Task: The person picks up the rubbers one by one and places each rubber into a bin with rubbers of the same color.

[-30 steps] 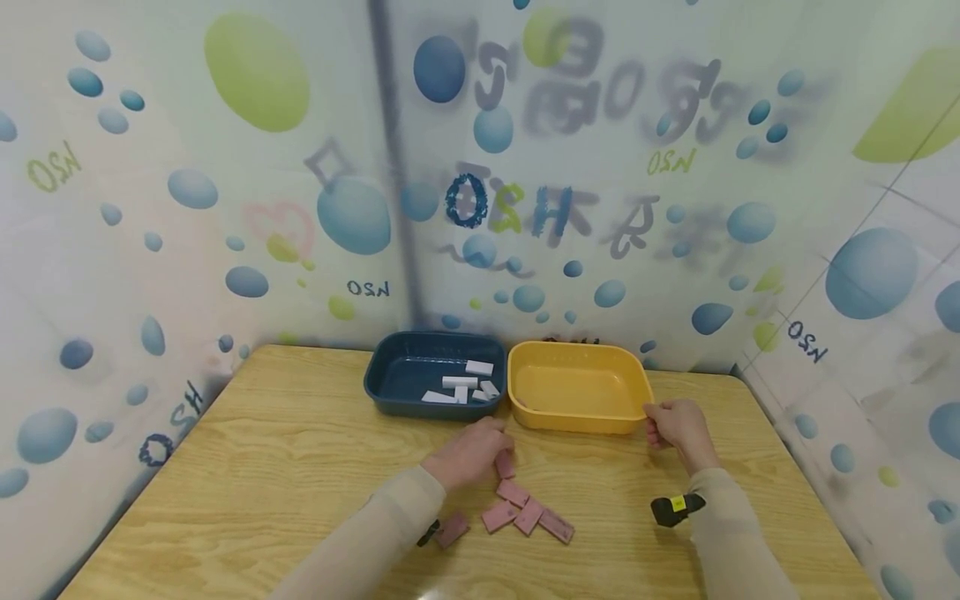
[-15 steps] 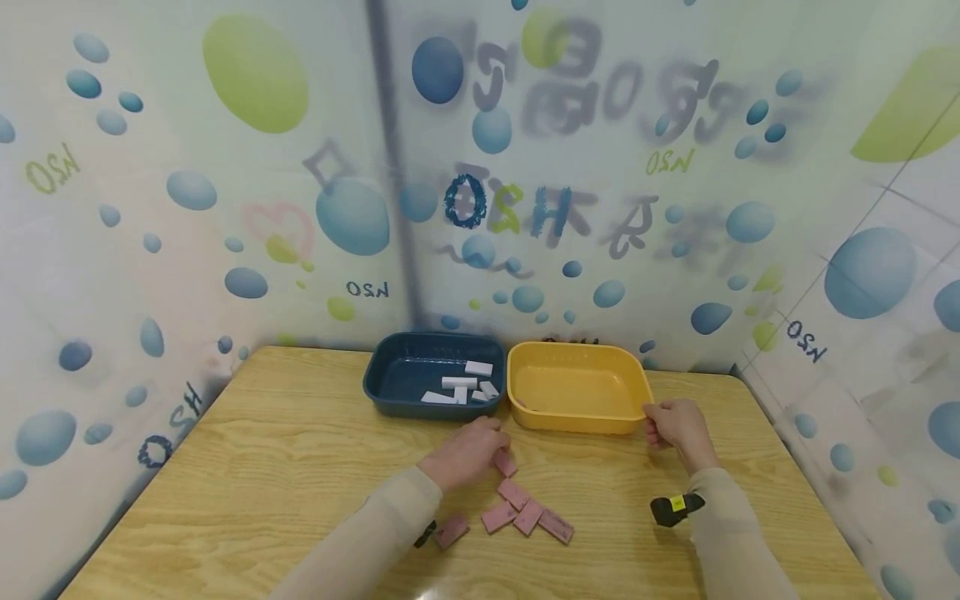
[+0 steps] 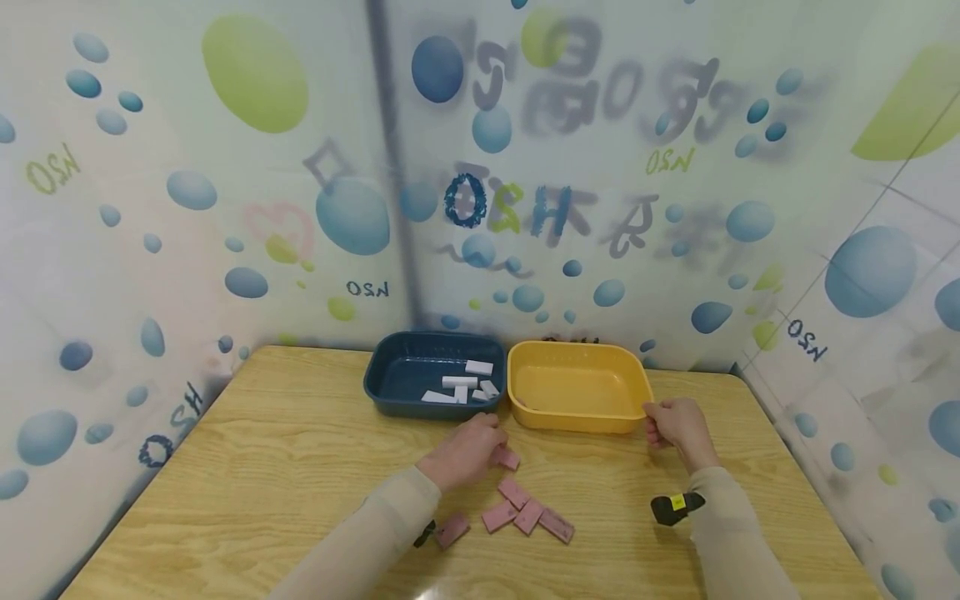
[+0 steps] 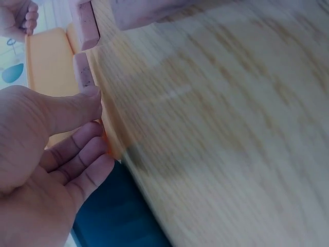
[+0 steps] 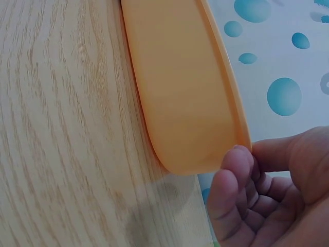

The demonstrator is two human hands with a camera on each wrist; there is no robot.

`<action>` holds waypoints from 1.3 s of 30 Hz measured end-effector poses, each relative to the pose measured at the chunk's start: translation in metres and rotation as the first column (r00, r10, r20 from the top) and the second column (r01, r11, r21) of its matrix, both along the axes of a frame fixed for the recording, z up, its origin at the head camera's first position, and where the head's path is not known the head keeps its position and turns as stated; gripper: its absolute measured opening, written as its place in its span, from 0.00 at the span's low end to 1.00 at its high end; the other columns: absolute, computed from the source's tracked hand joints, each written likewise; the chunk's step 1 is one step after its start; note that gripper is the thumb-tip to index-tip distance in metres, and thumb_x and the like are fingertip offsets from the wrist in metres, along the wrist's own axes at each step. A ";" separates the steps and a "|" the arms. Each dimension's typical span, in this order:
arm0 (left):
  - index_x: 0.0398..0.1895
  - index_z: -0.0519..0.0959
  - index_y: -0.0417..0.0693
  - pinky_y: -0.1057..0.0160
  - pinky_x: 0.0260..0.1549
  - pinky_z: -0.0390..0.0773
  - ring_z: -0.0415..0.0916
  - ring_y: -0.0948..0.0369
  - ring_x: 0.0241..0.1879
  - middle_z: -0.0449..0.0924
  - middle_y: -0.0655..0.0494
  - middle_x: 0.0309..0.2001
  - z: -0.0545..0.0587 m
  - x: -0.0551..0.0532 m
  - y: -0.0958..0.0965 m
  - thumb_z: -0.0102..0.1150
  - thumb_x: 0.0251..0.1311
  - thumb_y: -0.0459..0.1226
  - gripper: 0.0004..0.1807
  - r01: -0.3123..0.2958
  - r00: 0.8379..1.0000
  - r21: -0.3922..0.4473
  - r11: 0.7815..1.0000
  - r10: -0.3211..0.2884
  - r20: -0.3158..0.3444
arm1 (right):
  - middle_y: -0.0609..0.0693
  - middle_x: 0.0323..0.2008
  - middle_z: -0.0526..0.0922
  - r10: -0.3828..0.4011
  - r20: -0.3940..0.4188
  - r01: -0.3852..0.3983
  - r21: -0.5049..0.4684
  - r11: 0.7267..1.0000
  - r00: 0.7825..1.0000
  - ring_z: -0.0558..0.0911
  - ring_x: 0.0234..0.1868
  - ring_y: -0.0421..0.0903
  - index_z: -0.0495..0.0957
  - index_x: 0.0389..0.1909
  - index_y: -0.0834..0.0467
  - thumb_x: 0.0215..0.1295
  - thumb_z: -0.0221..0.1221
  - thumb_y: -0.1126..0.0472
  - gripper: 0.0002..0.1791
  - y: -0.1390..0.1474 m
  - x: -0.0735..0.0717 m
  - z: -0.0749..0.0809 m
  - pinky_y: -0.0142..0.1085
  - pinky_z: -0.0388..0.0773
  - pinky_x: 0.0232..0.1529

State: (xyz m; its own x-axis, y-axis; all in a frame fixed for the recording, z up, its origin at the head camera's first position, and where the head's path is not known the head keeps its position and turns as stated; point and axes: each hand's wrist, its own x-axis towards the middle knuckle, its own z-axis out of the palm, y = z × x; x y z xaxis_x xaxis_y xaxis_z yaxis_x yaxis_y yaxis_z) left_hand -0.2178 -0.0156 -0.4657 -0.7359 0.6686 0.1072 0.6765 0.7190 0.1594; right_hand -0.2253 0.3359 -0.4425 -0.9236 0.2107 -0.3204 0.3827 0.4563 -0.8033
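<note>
In the head view my left hand (image 3: pixel 467 452) is in front of the two basins, with thumb and finger at one end of a small pink rectangular block (image 3: pixel 508 458). The left wrist view shows the thumb against that pink block (image 4: pixel 82 71); the index finger is mostly hidden, the other fingers bent loosely below. My right hand (image 3: pixel 681 427) pinches the front right rim of the yellow plastic basin (image 3: pixel 581 421). The right wrist view shows that hand's thumb and finger (image 5: pixel 237 160) on the basin's rim. Several more pink blocks (image 3: pixel 528 516) lie nearer on the table.
A dark blue basin (image 3: pixel 390 408) stands directly left of the yellow one and holds several white blocks (image 3: pixel 460 382). One pink block (image 3: pixel 453 530) lies beside the left wrist. Behind the wooden table (image 3: pixel 285 467) hangs a patterned curtain (image 3: pixel 300 183).
The pink block at my left fingers has turned and shifted slightly toward the basins. My left hand has moved a little with it. The right hand has stayed on the yellow rim.
</note>
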 end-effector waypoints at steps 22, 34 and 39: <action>0.34 0.85 0.47 0.66 0.35 0.74 0.67 0.62 0.34 0.68 0.59 0.33 0.007 -0.003 0.005 0.66 0.69 0.37 0.05 -0.029 0.999 0.058 0.998 0.030 -0.017 | 0.51 0.26 0.78 0.006 -0.005 -0.006 -0.010 1.000 1.000 0.78 0.26 0.45 0.75 0.42 0.72 0.81 0.48 0.59 0.18 0.000 0.000 0.001 0.35 0.82 0.32; 0.34 0.81 0.48 0.64 0.39 0.78 0.71 0.60 0.37 0.72 0.58 0.35 0.014 -0.003 0.007 0.72 0.63 0.39 0.08 0.023 0.995 0.097 0.995 -0.013 -0.102 | 0.51 0.25 0.77 0.005 -0.007 -0.005 -0.008 1.000 1.000 0.78 0.25 0.43 0.74 0.41 0.72 0.81 0.48 0.59 0.17 -0.001 0.001 0.002 0.35 0.82 0.31; 0.35 0.81 0.47 0.65 0.40 0.78 0.72 0.61 0.39 0.73 0.57 0.37 0.014 -0.003 0.010 0.72 0.63 0.36 0.07 0.022 0.988 0.126 0.992 -0.002 -0.155 | 0.51 0.25 0.78 0.004 -0.007 -0.004 -0.008 1.000 1.000 0.78 0.25 0.44 0.74 0.42 0.72 0.81 0.48 0.59 0.17 -0.001 0.001 0.002 0.35 0.82 0.31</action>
State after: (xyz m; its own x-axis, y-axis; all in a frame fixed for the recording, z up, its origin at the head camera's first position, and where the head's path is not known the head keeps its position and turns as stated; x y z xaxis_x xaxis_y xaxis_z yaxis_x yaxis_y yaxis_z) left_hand -0.2208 -0.0059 -0.4512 -0.6960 0.6507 0.3035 0.7083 0.6914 0.1421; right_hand -0.2240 0.3350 -0.4402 -0.9264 0.2049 -0.3160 0.3759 0.4512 -0.8094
